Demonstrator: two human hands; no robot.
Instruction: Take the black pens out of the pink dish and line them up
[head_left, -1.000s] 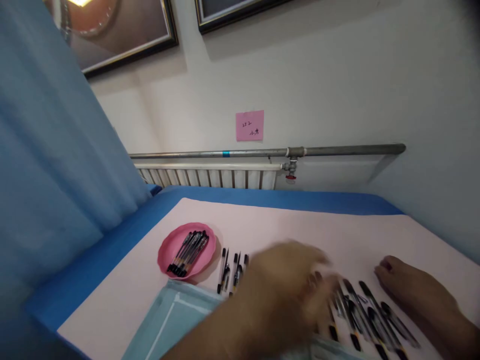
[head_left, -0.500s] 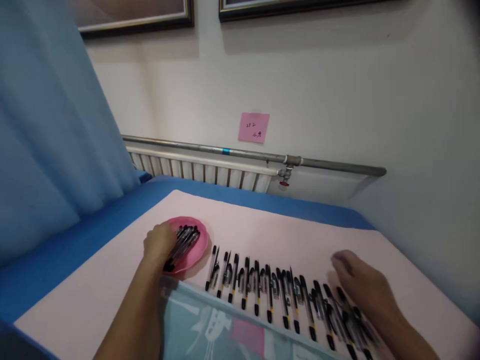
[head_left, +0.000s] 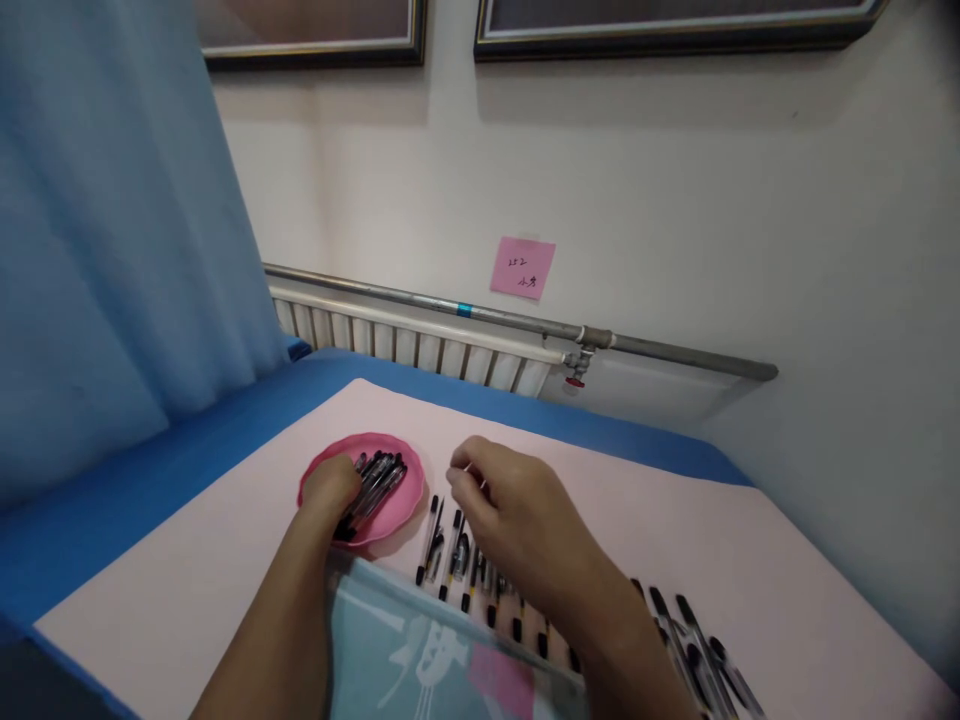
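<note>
A pink plate on the pale pink table cover holds several black pens. My left hand rests in the plate with its fingers curled on those pens. A row of several black pens lies on the cover to the right of the plate and runs on to the right edge. My right hand hovers over the left end of that row, fingers bent in a pinch near a thin pale thing I cannot make out.
A light teal cloth lies at the near edge. The blue table top borders the pink cover. A blue curtain hangs at left. A radiator, a pipe and a pink note are on the wall.
My right hand has swung from the right end of the pen row to its left end beside the plate. My left hand, on the plate's pens half a second ago, stays there.
</note>
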